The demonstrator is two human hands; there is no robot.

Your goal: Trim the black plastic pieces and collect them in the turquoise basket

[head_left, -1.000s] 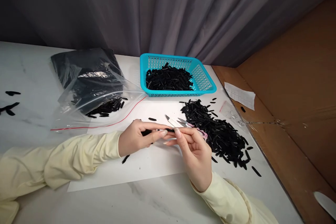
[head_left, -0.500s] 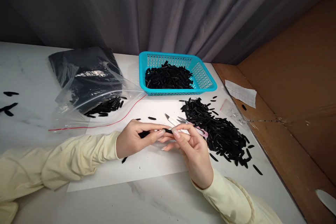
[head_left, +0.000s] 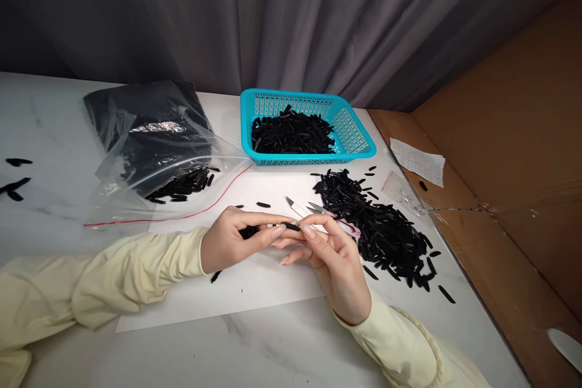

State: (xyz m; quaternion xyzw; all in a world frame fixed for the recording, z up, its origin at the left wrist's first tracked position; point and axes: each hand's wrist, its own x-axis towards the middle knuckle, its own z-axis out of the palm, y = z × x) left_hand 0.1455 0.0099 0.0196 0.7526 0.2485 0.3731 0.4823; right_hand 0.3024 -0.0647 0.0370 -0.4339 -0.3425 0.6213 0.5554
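Grey curtains hang behind a pale marble tabletop (head_left: 273, 345), where a white paper sheet (head_left: 254, 291) lies under the work. At its middle, a small black plastic strip (head_left: 291, 226) is pinched at both ends: the left hand (head_left: 230, 241) grasps it between thumb and forefinger from the left, and the right hand (head_left: 339, 267) closes its fingertips (head_left: 308, 231) on the right end. The strip's long axis runs left to right, level between the two grips, so each hand meets it end-on; the left hand covers more of its length. The left hand also seems to hold more black pieces in its palm, though that is partly hidden.

Just behind the right hand lie thread snips (head_left: 318, 213) with a pink handle, blades pointing left. To the right spreads a loose pile of black strips (head_left: 377, 230). Farther back stands a turquoise basket (head_left: 359, 151) holding more strips, and to the left an open clear zip bag (head_left: 154, 151) spills a few onto the tabletop.
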